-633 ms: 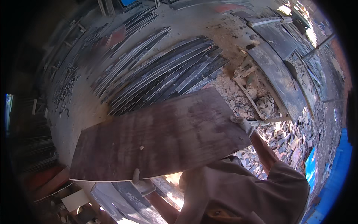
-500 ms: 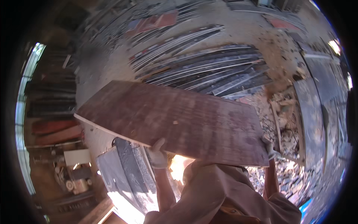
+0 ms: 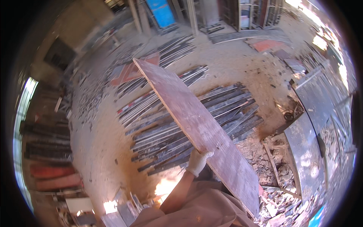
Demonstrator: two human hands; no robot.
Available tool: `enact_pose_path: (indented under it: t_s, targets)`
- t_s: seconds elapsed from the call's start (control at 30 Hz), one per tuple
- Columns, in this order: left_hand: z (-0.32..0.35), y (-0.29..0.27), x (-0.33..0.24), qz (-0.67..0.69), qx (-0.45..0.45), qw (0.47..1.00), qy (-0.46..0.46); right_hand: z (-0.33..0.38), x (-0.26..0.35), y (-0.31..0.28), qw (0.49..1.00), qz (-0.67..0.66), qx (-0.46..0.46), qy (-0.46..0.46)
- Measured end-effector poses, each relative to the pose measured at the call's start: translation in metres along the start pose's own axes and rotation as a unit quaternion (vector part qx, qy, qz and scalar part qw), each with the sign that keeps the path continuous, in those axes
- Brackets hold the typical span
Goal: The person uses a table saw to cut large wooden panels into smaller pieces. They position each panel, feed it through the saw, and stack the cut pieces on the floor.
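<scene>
A long reddish-brown plywood board rises from beside my body at the lower right toward the upper left. It is tilted, with its pale edge on the left and its broad, scuffed face to the right. My left hand, in a light work glove, is closed on the board's left edge, the thumb over the face. My right hand does not show; the board and my brown clothing cover that side. Below and beyond the board, dark strips of wood lie in a pile on the dusty ground.
More strips lie farther off, near reddish panels. Wood scraps cover the ground at the lower right, beside large grey sheets. Red boards are stacked at the left. A blue panel stands at the back.
The board has swung from lying crosswise to pointing away from me, and it is now tilted. My left hand has moved right with it; my right hand has gone out of sight. The view has shifted.
</scene>
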State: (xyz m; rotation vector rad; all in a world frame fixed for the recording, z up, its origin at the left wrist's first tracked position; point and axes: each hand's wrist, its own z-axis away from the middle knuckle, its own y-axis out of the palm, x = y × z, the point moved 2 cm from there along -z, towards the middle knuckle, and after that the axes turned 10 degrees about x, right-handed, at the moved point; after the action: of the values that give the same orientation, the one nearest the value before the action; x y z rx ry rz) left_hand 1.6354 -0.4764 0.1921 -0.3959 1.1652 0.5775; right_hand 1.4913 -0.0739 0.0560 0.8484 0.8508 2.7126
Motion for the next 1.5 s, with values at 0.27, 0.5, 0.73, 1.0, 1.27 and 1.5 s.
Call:
enact_pose_path:
  t_s: [0.27, 0.5, 0.73, 1.0, 1.27, 1.5]
  targets:
    - [-0.251, 0.105, -0.118, -0.078, 0.273, 0.959, -0.001, -0.057, 0.031, 0.106, 0.973, -0.116, -0.134, -0.150]
    - [-0.371, 0.226, -0.246, -0.135, 0.452, 0.881, 0.017, -0.079, 0.079, 0.208, 0.910, -0.218, -0.232, -0.265]
    - [-0.466, 0.397, -0.296, -0.295, 0.608, 0.724, 0.139, -0.142, 0.093, 0.240, 0.826, -0.304, -0.336, -0.336]
    - [-0.542, 0.627, -0.307, -0.366, 0.652, 0.642, 0.169, -0.254, 0.190, 0.196, 0.742, -0.362, -0.403, -0.395]
    - [-0.607, 0.876, -0.314, -0.428, 0.659, 0.581, 0.212, -0.318, 0.308, 0.177, 0.643, -0.377, -0.514, -0.425]
    - [-0.627, 1.045, -0.275, -0.390, 0.683, 0.598, 0.154, -0.317, 0.393, 0.142, 0.486, -0.317, -0.689, -0.433]
